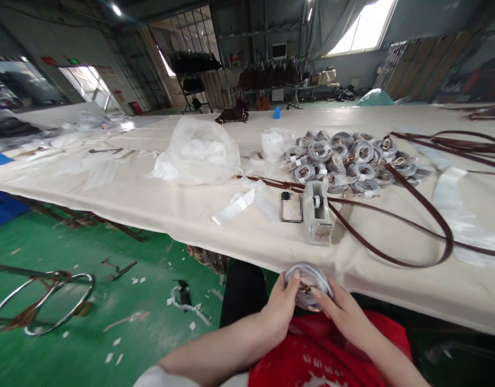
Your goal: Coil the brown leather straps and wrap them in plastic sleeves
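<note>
The left fingers [294,285] and right fingers [323,301] are gripping opposite sides of a plastic-wrapped coil [308,269], thumbs reaching over its middle. It is hovering above the lap, near the surface [267,244]. Beyond it, a tape dispenser [317,215] is standing, a brown strap [449,244] is looping rightward, and more wrapped coils [361,152] are lying piled behind.

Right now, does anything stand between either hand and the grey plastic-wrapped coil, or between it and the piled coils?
Nothing visible separates the left hand or right hand from the coil; both hold it. Toward the piled coils, a clear plastic tape dispenser and looped brown strap lie between.
</note>
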Available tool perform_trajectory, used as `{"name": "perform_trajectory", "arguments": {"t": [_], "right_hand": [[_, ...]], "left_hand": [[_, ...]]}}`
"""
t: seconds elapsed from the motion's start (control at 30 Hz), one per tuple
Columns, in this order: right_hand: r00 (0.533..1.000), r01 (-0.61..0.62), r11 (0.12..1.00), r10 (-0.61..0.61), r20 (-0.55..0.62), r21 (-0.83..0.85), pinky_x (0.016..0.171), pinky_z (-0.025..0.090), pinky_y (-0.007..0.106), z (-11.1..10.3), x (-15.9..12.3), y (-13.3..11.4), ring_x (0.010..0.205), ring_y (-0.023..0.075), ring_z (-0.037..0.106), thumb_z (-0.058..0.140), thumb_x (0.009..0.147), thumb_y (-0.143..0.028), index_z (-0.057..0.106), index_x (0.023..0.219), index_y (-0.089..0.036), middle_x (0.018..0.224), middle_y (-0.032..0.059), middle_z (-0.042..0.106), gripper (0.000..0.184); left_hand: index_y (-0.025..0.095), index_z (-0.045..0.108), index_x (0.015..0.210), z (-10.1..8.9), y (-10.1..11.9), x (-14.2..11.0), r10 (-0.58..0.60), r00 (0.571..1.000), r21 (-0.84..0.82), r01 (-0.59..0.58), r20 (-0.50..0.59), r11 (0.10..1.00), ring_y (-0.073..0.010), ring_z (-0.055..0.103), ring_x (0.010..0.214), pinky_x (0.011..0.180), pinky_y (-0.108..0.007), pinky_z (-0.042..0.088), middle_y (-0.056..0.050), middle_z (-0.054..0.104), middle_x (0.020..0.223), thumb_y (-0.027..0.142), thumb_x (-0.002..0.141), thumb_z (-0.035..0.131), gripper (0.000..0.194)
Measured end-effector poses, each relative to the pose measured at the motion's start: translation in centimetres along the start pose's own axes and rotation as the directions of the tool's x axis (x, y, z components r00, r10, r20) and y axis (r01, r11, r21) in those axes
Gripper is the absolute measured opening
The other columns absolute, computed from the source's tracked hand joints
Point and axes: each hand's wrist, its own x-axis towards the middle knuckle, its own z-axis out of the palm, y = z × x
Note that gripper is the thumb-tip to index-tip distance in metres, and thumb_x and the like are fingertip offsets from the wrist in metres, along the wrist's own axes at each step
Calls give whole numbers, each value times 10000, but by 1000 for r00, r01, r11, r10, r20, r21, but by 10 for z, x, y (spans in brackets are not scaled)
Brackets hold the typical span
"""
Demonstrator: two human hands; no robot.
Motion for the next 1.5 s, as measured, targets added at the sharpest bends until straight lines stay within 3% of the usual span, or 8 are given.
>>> {"name": "perform_trajectory", "arguments": {"t": [0.13,0.23,0.33,0.53,0.9,1.17,1.37,1.5], "right_hand": [[905,-50,998,60,421,-35,796,549,349,-53,-4,-20,874,257,668,578,895,-522,692,1053,-195,959,55,739,381],[803,-28,996,73,591,-85,765,546,325,-60,-4,-29,841,252,672,661,838,-480,735,964,-204,910,29,751,313],[835,1,994,58,548,-107,773,538,327,-48,-6,-25,851,255,680,677,821,-428,728,1006,-204,954,39,758,295],[947,-57,935,162,277,-351,833,486,389,-16,-35,-3,935,306,676,648,846,-423,637,1112,-186,1040,120,735,356],[964,-114,945,180,197,-306,691,458,335,19,-44,5,743,225,648,471,900,-337,514,836,-230,818,55,687,132],[978,18,922,66,200,-387,697,431,306,-22,-3,-3,709,209,611,496,772,-177,603,794,-221,758,18,687,118],[964,-95,965,150,218,-246,538,355,247,3,-14,24,561,140,484,508,707,-176,518,645,-200,590,-27,560,67],[941,-128,983,163,296,-134,509,344,224,11,-20,31,531,110,425,504,693,-211,493,651,-193,573,-55,476,46]], "left_hand": [[127,619,1209,-10,18,-9,88,937,491,-256,339,832,-272,645,1002,894,-381,510,-148,677,1126,563,771,714,625],[159,574,1313,-2,27,-12,58,839,643,-457,540,615,-280,662,1002,894,-384,516,-149,678,1164,517,836,646,601],[171,506,1400,5,24,-15,22,824,695,-493,567,523,-309,642,1109,976,-413,483,-150,660,1253,457,896,579,583],[195,636,1271,-12,10,-29,105,855,619,-447,508,646,-225,633,1142,1028,-317,447,-90,676,1262,360,995,420,387],[170,678,964,-23,20,-21,72,880,724,-430,470,540,-198,619,821,776,-283,473,-57,674,881,409,912,573,266],[186,624,1105,9,11,-8,242,871,715,-490,428,499,-238,598,1018,935,-329,442,-92,649,1067,299,957,468,243],[202,627,1011,-3,-10,-13,98,920,799,-380,380,466,-240,630,925,838,-338,473,-72,673,980,329,968,448,224],[203,614,1053,-9,-8,-19,113,873,799,-480,474,362,-226,624,947,865,-338,481,-71,635,1033,301,966,443,215]]}}
